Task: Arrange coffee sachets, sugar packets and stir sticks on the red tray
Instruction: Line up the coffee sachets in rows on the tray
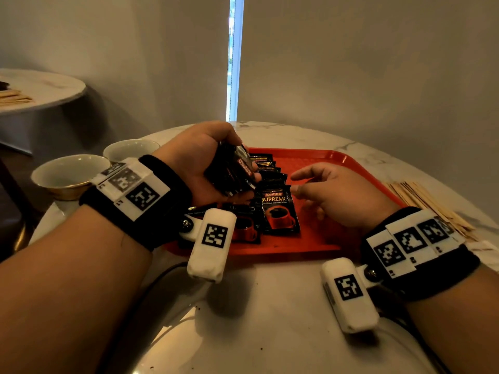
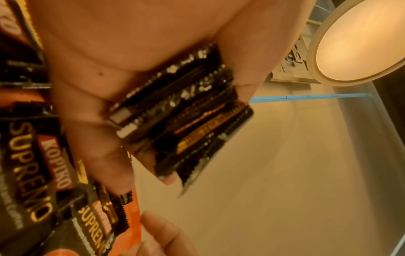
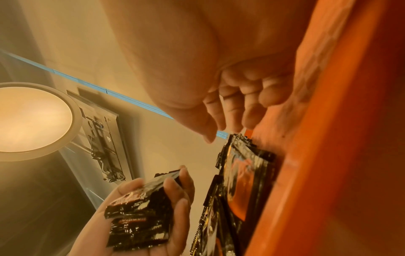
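Note:
A red tray (image 1: 318, 163) lies on the marble table, with black coffee sachets (image 1: 279, 211) laid in an overlapping row along its left side. My left hand (image 1: 205, 163) hovers above that row and grips a stack of coffee sachets (image 1: 233, 171) (image 2: 181, 114) (image 3: 140, 214). My right hand (image 1: 337, 193) hangs over the tray's middle, fingers loosely spread and holding nothing, its fingertips (image 3: 228, 121) just right of the row. Wooden stir sticks (image 1: 429, 203) lie in a pile on the table right of the tray.
Two white cups (image 1: 70, 171) stand left of the tray near the table edge. A second round table (image 1: 40, 90) with more sticks sits at the far left. A cable (image 1: 156, 279) runs across the near table surface.

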`<state>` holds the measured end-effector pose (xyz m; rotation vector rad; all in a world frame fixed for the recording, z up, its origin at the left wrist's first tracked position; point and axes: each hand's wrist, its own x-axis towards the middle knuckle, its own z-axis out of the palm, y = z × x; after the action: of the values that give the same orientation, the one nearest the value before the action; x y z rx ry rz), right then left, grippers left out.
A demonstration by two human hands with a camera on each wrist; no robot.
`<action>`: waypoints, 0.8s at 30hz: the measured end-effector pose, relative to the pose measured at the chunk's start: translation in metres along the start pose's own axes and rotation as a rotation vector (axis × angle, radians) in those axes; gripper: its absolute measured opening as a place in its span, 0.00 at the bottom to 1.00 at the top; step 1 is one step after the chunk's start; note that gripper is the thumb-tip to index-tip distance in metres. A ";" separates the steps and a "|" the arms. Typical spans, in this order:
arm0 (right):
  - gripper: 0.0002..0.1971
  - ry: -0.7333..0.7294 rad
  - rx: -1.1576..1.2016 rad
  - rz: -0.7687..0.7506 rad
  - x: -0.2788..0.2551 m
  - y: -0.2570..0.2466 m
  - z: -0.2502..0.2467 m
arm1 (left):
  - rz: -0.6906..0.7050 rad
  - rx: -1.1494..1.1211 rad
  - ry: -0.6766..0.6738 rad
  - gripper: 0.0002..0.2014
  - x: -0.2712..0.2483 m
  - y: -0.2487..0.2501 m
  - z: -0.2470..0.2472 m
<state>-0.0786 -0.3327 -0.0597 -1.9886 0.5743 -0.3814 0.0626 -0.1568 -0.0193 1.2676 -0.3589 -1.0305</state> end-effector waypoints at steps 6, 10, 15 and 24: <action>0.13 0.164 0.189 -0.388 -0.006 -0.013 0.002 | 0.091 -0.177 -0.084 0.20 -0.003 -0.001 0.007; 0.17 0.095 0.184 -0.508 -0.010 -0.018 0.003 | 0.092 -0.209 -0.087 0.21 -0.003 -0.002 0.009; 0.23 0.050 0.073 -0.552 -0.007 -0.015 0.004 | 0.079 -0.196 -0.100 0.11 -0.006 -0.002 0.014; 0.17 0.068 0.147 -0.578 -0.009 -0.016 0.008 | 0.049 -0.143 -0.164 0.13 0.002 -0.009 0.012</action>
<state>-0.0789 -0.3158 -0.0492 -1.9765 -0.0048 -0.8194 0.0508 -0.1657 -0.0244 1.0444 -0.4321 -1.1016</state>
